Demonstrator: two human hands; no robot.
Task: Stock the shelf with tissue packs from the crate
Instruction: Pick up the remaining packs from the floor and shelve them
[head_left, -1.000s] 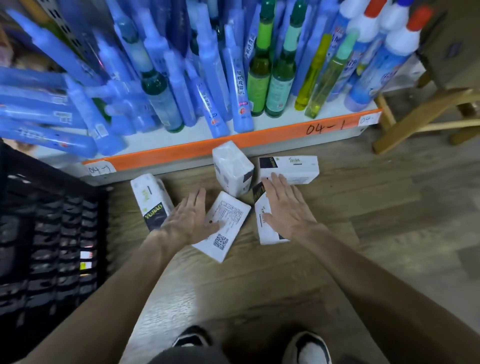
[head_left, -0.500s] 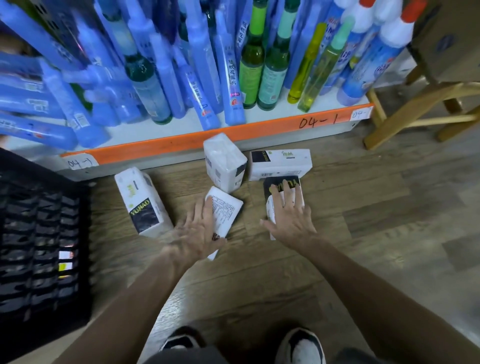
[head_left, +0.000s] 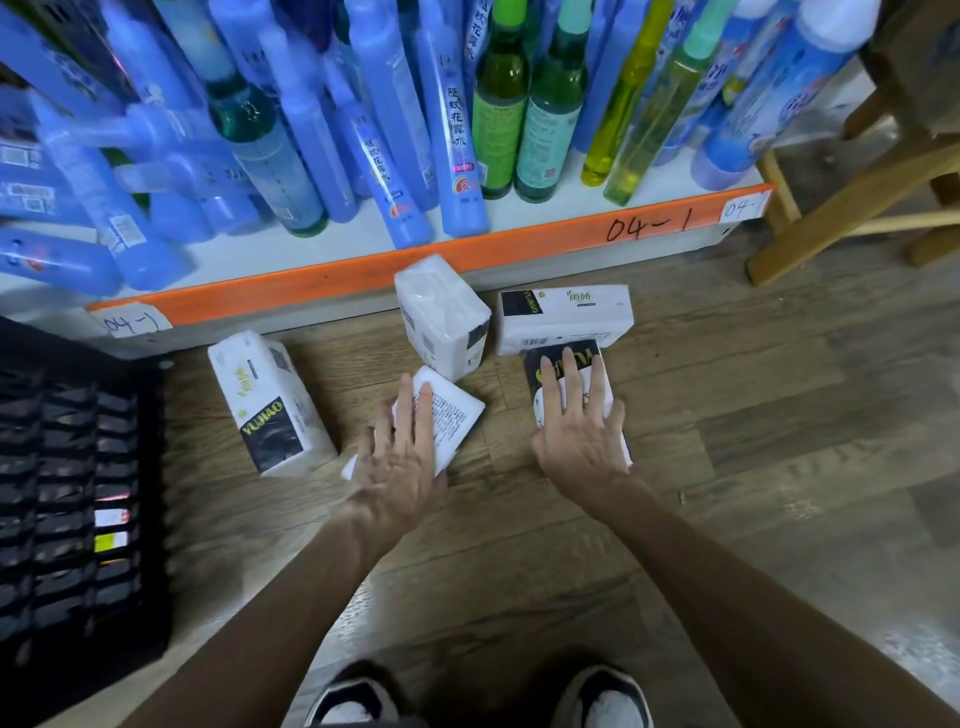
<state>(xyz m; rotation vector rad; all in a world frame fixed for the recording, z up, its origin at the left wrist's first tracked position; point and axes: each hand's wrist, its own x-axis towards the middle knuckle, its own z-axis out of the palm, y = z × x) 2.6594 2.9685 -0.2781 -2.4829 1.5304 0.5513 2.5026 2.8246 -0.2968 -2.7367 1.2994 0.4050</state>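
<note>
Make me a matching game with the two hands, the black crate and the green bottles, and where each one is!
Things:
1. left hand
2. right hand
3. black crate
4. green bottles

Places:
a. standing on the orange-edged shelf
b. resting on the pack with small print
c. at the far left of the view
d. resting on the pack with a black end

Pairs: 1-b, 2-d, 3-c, 4-a.

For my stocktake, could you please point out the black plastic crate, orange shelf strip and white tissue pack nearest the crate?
Black plastic crate (head_left: 67, 467), head view, slotted wall.
Orange shelf strip (head_left: 545, 248), head view, front.
White tissue pack nearest the crate (head_left: 270, 431), head view, black label.
</note>
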